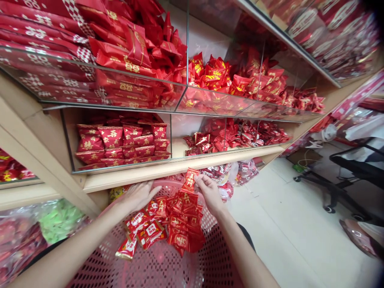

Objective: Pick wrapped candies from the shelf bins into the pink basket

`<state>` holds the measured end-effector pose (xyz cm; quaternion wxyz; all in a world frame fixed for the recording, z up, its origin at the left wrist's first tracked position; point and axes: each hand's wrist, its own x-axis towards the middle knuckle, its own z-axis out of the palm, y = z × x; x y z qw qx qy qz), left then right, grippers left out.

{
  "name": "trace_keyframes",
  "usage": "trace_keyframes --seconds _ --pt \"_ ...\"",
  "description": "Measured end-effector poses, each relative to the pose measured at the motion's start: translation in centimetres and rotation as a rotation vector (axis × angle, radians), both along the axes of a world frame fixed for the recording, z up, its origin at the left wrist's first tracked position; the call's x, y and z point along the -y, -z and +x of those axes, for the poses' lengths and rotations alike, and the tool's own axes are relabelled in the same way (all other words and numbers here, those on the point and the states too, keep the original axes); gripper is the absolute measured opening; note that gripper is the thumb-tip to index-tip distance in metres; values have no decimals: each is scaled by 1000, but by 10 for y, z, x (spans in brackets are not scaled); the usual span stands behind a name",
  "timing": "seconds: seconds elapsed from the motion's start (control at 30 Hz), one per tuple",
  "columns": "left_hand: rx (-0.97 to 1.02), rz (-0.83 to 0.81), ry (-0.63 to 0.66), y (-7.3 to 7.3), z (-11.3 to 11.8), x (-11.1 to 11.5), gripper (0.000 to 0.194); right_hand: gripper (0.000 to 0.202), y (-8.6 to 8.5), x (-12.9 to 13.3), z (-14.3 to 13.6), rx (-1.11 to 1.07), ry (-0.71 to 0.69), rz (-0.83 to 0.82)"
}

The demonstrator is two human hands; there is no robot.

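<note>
My right hand [209, 193] pinches a small red candy packet [189, 181] with gold lettering between thumb and fingers, above the far side of a pink plastic basket [126, 264]. My left hand [138, 197] lies at the basket's far left rim, close to the shelf edge, with its thumb apart and its fingers stretched out; nothing shows in it. Inside the perforated basket is a pile of red candy packets [181, 218] with gold lettering. Several red packets with white labels [151, 233] lie to the left of that pile.
Glass-fronted shelves rise ahead. A lower compartment holds stacked red packets [120, 142]; the upper shelf holds loose red packets [214, 76]. Bagged goods [247, 171] sit under the shelf, green ones [61, 220] at lower left. A wheeled chair [357, 168] stands on the tiled floor.
</note>
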<state>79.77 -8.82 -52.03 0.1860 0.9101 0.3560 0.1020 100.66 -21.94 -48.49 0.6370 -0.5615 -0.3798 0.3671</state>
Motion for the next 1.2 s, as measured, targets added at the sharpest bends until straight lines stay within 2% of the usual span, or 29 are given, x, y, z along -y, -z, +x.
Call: trace_keyframes --seconds 0.2,0.43,0.67,0.83,0.93,1.2 --pt "-2 -7 18 -3 -3 -2 61 33 -4 22 9 174 -16 -145" --pt "-39 11 43 -3 -3 0 62 24 15 62 26 400 -71 -402" --pt "-38 21 42 -5 -5 1 65 19 23 58 26 635 -59 -374" --pt "-127 24 43 -7 -5 1 67 14 18 57 17 883 23 -503" --pt "-154 37 49 -8 -4 1 66 13 19 58 13 1021 96 -526" --pt "-196 57 65 -7 -4 0 66 5 22 55 10 1090 182 -573"
